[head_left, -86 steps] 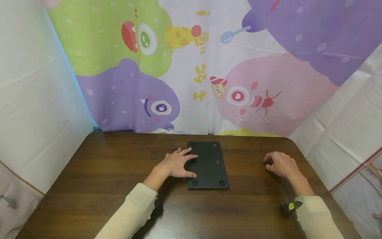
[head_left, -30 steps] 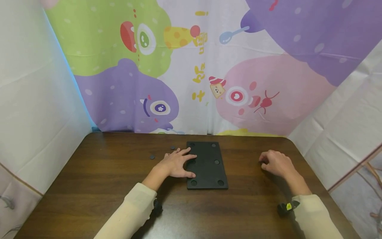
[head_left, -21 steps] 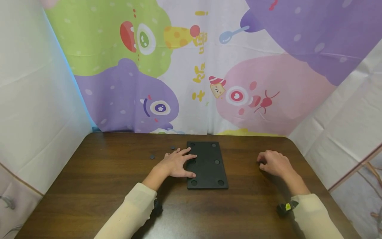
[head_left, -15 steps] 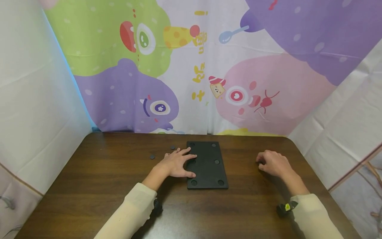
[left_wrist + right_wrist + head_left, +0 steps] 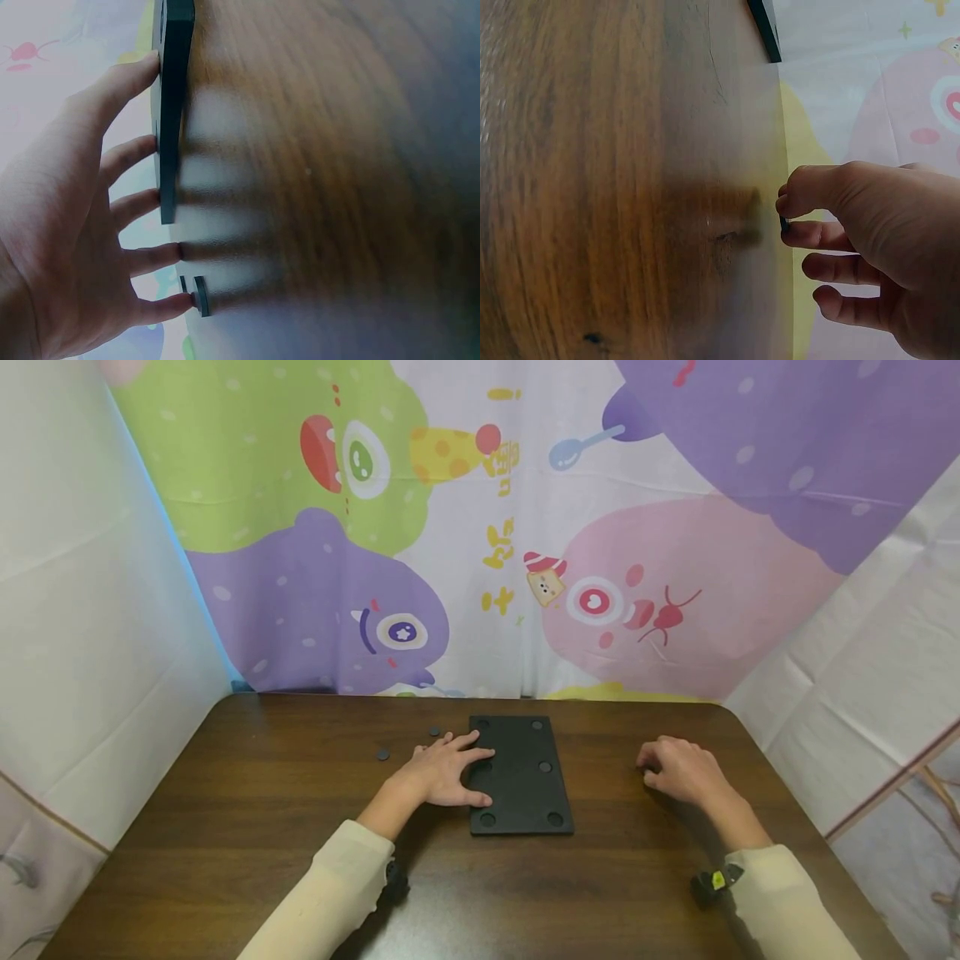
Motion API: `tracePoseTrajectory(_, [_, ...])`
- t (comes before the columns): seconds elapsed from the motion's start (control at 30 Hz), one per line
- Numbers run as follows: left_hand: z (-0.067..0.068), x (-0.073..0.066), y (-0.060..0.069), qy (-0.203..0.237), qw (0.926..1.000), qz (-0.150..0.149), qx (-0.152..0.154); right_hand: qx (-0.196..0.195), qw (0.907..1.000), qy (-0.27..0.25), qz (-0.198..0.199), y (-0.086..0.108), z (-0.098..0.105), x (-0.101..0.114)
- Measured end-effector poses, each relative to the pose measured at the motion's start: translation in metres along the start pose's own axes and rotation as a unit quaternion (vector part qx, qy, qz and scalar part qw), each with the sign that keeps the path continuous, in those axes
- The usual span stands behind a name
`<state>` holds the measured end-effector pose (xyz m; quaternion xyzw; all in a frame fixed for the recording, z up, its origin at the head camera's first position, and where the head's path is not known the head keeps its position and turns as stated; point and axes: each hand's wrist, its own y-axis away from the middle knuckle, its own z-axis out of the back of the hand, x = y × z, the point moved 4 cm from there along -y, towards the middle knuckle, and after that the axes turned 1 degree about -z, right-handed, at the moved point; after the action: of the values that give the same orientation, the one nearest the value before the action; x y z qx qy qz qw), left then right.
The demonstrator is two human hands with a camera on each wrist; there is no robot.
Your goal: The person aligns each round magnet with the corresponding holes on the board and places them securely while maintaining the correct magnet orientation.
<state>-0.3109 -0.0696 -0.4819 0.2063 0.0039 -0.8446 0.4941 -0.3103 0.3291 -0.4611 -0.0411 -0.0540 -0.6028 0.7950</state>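
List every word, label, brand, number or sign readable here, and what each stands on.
"!": yellow exclamation mark, turned sideways, on the white cartoon-printed fabric backdrop.
Yellow characters below it: sideways, too unclear to quote.
Bright yellow patch on the small black wrist device at right: any print too small to read.
Black rectangular board: no text visible.

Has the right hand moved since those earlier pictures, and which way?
Yes. In the head view, the right hand has shifted left, away from the right edge of the table and closer to the black board.
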Motion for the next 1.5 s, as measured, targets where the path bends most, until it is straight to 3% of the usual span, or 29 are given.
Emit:
tracePoseTrajectory(0.33, [0.001,0.000,0.002,0.018,0.9998,-0.004,0.002,-0.005,0.9998,0.011,0.014,0.000,-0.002,0.006])
tracePoseTrajectory(0.6, [0.000,-0.002,0.003,0.004,1.0000,0.005,0.001,-0.020,0.9991,0.016,0.034,0.001,-0.004,0.011])
tracePoseTrajectory(0.9, [0.003,-0.002,0.004,0.016,0.9999,-0.005,-0.001,-0.016,0.9994,0.009,0.029,0.001,-0.005,0.014])
tracePoseTrajectory(1.5, [0.001,-0.002,0.001,-0.005,1.0000,0.002,0.001,-0.023,0.9985,0.016,0.047,0.001,-0.007,0.027])
